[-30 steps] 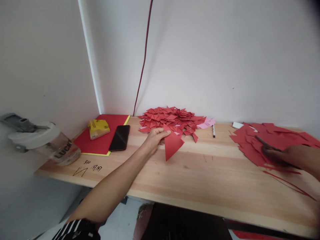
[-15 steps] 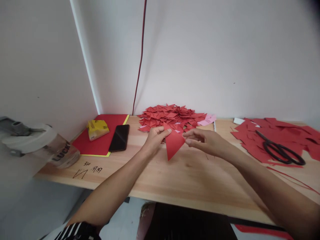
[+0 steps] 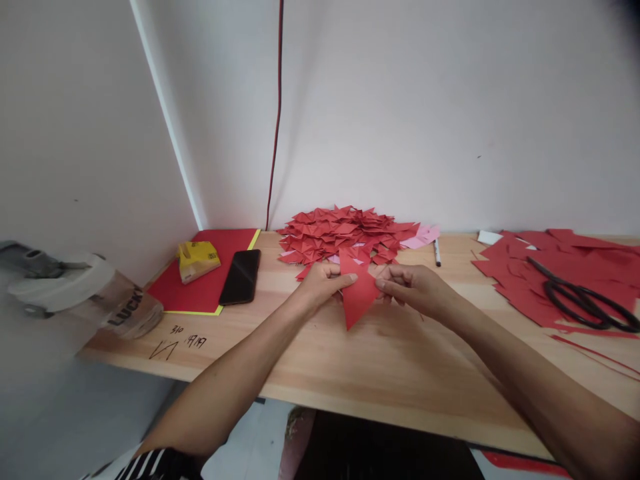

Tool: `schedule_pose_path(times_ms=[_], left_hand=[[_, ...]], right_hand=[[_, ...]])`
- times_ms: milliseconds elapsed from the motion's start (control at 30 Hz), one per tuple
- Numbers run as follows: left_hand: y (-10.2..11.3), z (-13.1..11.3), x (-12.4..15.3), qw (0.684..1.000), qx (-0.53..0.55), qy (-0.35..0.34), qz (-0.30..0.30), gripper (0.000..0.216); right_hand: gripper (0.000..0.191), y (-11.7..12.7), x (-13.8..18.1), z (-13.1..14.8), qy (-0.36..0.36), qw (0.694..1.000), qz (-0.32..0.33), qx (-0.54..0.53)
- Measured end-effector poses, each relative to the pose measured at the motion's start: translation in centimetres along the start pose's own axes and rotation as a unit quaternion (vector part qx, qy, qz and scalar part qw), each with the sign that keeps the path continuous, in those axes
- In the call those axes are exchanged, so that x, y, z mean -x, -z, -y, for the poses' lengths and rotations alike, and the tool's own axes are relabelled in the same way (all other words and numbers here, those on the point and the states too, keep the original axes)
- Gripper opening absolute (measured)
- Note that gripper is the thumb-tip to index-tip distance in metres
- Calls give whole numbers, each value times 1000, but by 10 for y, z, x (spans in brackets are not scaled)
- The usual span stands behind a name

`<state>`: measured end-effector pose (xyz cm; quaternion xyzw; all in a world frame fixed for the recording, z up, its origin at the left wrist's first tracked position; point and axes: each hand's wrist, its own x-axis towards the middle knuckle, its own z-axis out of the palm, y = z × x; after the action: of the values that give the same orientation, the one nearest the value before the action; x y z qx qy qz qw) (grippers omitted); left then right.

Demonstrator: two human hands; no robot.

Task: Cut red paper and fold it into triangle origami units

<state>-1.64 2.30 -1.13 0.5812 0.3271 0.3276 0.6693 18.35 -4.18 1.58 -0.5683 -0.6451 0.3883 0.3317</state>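
A piece of red paper [image 3: 358, 298] with a pointed lower end is held up between my hands above the wooden table. My left hand [image 3: 325, 283] pinches its left side, thumb on the near face. At the right edge, my right hand [image 3: 406, 283] grips the same sheet between thumb and fingers. Just behind them lies a heap of folded red paper pieces [image 3: 345, 230], partly hidden by the sheet and hands.
To the right, black scissors [image 3: 583, 300] lie on flat red paper pieces [image 3: 525, 267]. A pen [image 3: 437, 253] and pink paper [image 3: 423, 236] are near the wall. Leftward are a phone [image 3: 241, 277], a yellow packet [image 3: 199, 260], a red folder [image 3: 173, 290] and a bottle [image 3: 125, 310].
My right fingers, looser at the edge before, now close on the red paper. The view has shifted slightly, and the sheet sits a little lower and further right in it.
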Motion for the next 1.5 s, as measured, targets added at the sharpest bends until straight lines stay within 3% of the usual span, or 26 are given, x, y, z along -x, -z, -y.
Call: schedule_pose_path(times_ms=[133, 233, 467, 600, 767, 1233, 1500], left_hand=[[0, 1, -1, 1000, -15, -2, -18, 33], [1, -1, 0, 1000, -3, -7, -21, 32], [1, -10, 4, 998, 57, -6, -20, 28], [0, -12, 5, 997, 71, 2, -16, 27], [-3, -11, 8, 998, 55, -2, 6, 29], [-15, -19, 15, 996, 4, -15, 83, 34], [-23, -16, 13, 999, 9, -34, 37, 61]], right_hand=[[18, 0, -1, -4, 17, 1000, -16, -16], [18, 1, 0, -7, 70, 997, -20, -13], [38, 2, 1, -13, 206, 969, -36, 129], [26, -4, 1, -15, 254, 957, -46, 132], [17, -7, 2, -11, 232, 963, -99, 96], [26, -6, -3, -13, 125, 978, -167, 18], [26, -7, -3, -13, 114, 974, -194, 33]])
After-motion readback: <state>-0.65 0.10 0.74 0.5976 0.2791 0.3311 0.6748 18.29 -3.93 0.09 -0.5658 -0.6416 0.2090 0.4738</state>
